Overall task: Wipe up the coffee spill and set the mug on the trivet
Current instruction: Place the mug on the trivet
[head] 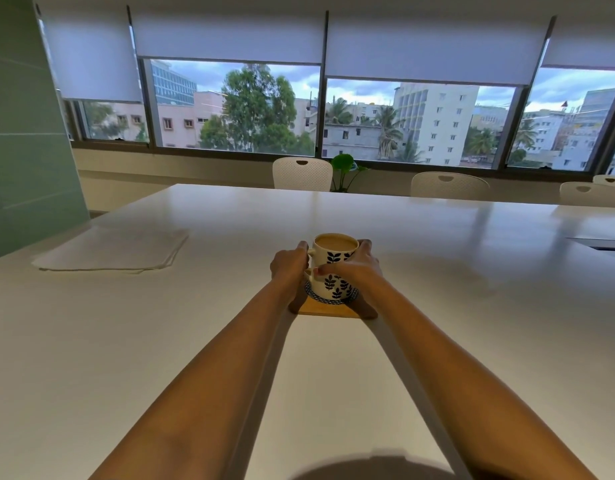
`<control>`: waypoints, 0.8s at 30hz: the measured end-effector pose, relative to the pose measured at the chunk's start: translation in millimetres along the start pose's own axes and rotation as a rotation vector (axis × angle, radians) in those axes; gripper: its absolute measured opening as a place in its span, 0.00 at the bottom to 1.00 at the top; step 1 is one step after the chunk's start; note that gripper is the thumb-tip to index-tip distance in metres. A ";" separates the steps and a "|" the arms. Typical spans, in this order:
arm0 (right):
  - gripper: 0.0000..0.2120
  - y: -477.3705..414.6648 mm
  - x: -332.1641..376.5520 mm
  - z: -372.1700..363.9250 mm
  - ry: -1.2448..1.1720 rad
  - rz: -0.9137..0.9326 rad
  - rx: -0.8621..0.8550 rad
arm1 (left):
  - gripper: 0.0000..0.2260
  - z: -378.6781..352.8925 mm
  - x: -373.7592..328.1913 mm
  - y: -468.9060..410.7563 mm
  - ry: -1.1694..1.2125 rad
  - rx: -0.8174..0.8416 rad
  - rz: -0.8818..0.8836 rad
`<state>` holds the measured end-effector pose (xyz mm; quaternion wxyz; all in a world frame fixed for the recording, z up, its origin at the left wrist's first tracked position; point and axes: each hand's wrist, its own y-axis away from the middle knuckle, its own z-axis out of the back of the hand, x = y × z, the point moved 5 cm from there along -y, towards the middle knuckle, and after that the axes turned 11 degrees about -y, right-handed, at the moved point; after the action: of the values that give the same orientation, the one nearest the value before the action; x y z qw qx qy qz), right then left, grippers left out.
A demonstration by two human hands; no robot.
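Note:
A cream mug (334,258) with dark leaf prints, full of milky coffee, stands upright on a round blue-patterned trivet (319,299) that lies on a square wooden board (325,310). My left hand (289,268) is at the mug's handle side, fingers around the handle. My right hand (354,268) wraps the mug's right and front side. A folded white cloth (112,251) lies flat at the far left of the white table (160,341). No coffee spill shows on the table.
White perforated chairs (302,173) line the table's far edge, with a small green plant (344,168) between two of them. A dark cable slot (600,244) sits in the tabletop at the right. A green wall (25,133) stands at the left.

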<state>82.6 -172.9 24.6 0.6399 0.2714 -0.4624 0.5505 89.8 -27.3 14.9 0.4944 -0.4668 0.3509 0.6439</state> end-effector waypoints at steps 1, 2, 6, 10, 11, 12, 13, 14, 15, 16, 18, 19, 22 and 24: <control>0.42 0.0 -0.2 -0.1 -0.002 0.002 0.001 | 0.17 -0.2 0.0 -0.4 -0.007 0.001 -0.008; 0.42 0.3 -0.6 -0.1 -0.004 0.003 0.002 | 0.17 -0.2 -0.1 -0.6 -0.012 0.003 -0.015; 0.42 1.3 -1.4 0.3 -0.037 0.007 0.008 | 0.18 0.3 -0.9 -1.2 -0.032 0.007 -0.048; 0.42 2.6 -0.6 0.4 -0.048 0.017 0.017 | 0.19 1.5 -0.1 -1.5 -0.018 0.006 -0.074; 0.42 2.9 -0.5 0.3 -0.049 0.016 0.018 | 0.19 2.0 0.3 -1.5 -0.008 0.003 -0.078; 0.41 3.4 -0.5 0.3 -0.052 0.015 0.017 | 0.19 2.8 0.7 -1.0 0.002 -0.003 -0.082; 0.41 4.0 -0.4 0.4 -0.056 0.016 0.016 | 0.19 3.5 1.2 -0.5 0.009 -0.011 -0.087; 0.41 4.4 -0.3 0.3 -0.062 0.018 0.017 | 0.19 4.4 1.7 0.2 0.012 -0.019 -0.092; 0.41 4.7 -0.2 0.3 -0.067 0.020 0.020 | 0.19 5.1 2.3 0.9 0.013 -0.025 -0.099; 0.41 5.3 -0.1 0.3 -0.072 0.023 0.025 | 0.19 5.5 2.5 1.7 0.008 -0.031 -0.111; 0.40 7.0 0.3 0.6 -0.079 0.029 0.032 | 0.20 6.9 1.8 3.3 -0.031 -0.049 -0.148; 0.41 8.0 0.4 1.1 -0.080 0.031 0.031 | 0.20 7.6 0.9 4.6 -0.056 -0.058 -0.171; 0.41 11.1 1.1 2.6 -0.088 0.040 0.031 | 0.20 8.2 -2.9 9.9 -0.120 -0.069 -0.249; 0.40 13.2 2.2 4.3 -0.087 0.046 0.030 | 0.20 8.8 -4.4 13.0 -0.156 -0.083 -0.290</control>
<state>68.7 -172.3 26.2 0.6023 0.2939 -0.4875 0.5597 75.3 -24.0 21.7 0.5882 -0.4811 0.2134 0.6140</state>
